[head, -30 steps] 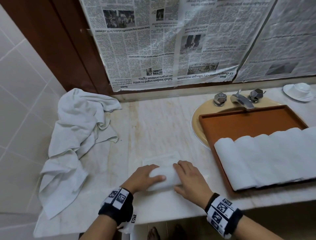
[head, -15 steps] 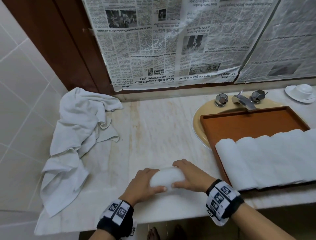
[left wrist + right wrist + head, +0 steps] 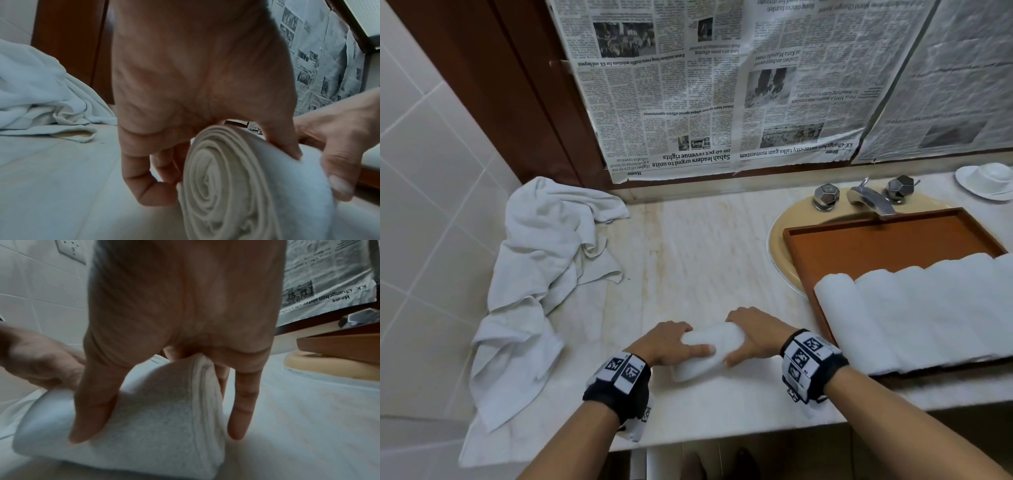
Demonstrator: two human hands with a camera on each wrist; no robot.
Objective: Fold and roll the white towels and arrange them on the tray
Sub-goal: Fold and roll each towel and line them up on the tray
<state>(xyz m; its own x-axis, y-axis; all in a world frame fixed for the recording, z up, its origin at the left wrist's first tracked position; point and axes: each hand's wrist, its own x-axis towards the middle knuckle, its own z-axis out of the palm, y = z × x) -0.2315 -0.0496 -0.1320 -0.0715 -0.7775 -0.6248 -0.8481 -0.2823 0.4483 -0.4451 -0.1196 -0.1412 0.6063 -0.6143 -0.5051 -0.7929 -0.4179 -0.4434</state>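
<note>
- worktop point(image 3: 705, 246): pale marble, carries all items.
- loose towels point(image 3: 544, 274): heaped at left edge.
- tray point(image 3: 893, 246): brown, over sink, row of rolled towels point(image 3: 914, 315) inside.
- rolled towel point(image 3: 709, 353): on worktop near front edge, left of tray.
- left hand point(image 3: 667, 342), right hand point(image 3: 753, 334): each clamped on one end of it.

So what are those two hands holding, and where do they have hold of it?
A rolled white towel on the counter. The left hand grips its left end, the right hand its right end, fingers curled over the top and thumbs against the near side.
</note>
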